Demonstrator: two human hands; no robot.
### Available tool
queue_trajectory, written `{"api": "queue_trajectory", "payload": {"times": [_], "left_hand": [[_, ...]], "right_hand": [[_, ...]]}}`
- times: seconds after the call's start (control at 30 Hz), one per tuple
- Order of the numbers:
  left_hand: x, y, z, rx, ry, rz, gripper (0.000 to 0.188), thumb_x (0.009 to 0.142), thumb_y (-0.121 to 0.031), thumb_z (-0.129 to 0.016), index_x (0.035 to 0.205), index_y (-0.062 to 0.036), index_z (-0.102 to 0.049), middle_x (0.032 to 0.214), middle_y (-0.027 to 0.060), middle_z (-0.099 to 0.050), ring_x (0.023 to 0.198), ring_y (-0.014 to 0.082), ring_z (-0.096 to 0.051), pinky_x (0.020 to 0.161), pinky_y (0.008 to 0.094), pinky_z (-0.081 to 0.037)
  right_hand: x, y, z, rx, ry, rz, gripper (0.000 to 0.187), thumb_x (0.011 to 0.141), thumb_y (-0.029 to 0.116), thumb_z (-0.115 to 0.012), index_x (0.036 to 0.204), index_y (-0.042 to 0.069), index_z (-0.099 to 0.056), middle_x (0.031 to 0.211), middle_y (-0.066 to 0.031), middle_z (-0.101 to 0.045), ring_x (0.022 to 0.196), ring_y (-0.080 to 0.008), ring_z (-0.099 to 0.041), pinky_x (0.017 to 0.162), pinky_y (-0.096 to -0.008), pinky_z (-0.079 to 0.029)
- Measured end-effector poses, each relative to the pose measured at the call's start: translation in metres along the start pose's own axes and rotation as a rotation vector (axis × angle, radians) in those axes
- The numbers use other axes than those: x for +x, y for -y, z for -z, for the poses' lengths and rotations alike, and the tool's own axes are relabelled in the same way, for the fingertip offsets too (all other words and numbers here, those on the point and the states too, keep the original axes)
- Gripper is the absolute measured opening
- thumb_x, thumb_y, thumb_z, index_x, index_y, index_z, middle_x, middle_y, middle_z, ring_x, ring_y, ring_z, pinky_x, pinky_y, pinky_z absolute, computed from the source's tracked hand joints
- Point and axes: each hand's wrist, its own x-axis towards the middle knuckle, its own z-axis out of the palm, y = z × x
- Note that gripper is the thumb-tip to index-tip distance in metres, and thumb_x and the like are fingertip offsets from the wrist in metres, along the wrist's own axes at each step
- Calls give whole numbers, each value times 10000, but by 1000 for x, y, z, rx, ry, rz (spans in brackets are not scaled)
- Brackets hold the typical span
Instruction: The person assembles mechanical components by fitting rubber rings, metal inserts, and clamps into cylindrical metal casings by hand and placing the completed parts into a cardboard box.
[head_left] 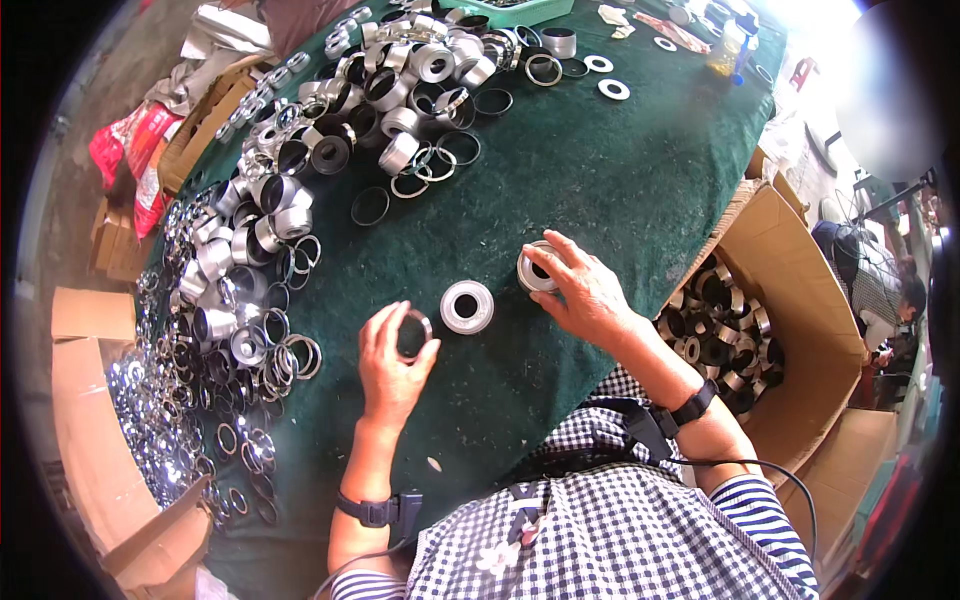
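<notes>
My left hand [392, 362] is closed on a thin metal ring [413, 334], held upright between thumb and fingers just above the green cloth. To the right of that hand a silver ring-shaped metal part [456, 322] with a dark round hole lies flat on the cloth. My right hand [585, 290] grips a second silver metal part [527, 272] of similar shape, thumb and fingers around its rim. Whether that part rests on the cloth or is slightly lifted, I cannot tell.
A large heap of silver metal cups [386, 90] and thin rings covers the table's far left. Shiny rings [150, 420] pile along the left edge by a cardboard box [90, 420]. At right stands an open cardboard box [800, 290] of metal parts. White washers [614, 90] lie farther back.
</notes>
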Motion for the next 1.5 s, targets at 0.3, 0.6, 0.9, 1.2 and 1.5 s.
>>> {"api": "queue_trajectory", "payload": {"times": [0.3,0.6,0.9,1.2,1.5], "left_hand": [[31,-39,-44,-16,120,-65,589,726,-128,-807,1271,-47,-599,1276,147,-550,1179,333,-536,999,435,-462],[25,-31,-58,69,125,-151,517,965,-334,-564,1406,-72,-495,1435,188,-443,1277,364,-468,1075,459,-376],[39,-56,-21,136,115,-128,661,924,-360,-600,1491,-94,-390,1544,215,-323,1404,416,-324,1131,523,-278],[22,-40,-50,231,258,-214,752,782,-182,-735,1465,-131,-424,1489,197,-364,1359,432,-357,1100,494,-366],[29,-75,-17,-975,277,384,770,801,-35,-750,1459,-87,-353,1329,102,-471,1254,220,-496,1028,375,-468]], "right_hand": [[5,1,4,2,30,4,599,816,220,-742,1363,152,-507,1427,-226,-452,1226,-404,-542,994,-468,-464],[5,-1,7,36,57,-21,637,813,220,-744,1388,138,-483,1464,-224,-416,1281,-426,-493,1045,-483,-430],[18,23,42,-95,-327,269,655,813,279,-737,1410,161,-493,1528,-216,-338,1402,-417,-341,1116,-510,-320],[8,-9,-15,-224,-16,238,678,781,214,-721,1414,156,-485,1491,-211,-381,1344,-418,-390,1094,-476,-392],[-20,23,0,1198,-51,-122,743,781,258,-848,1401,104,-467,1309,-99,-525,1248,-221,-509,990,-376,-490]]}}
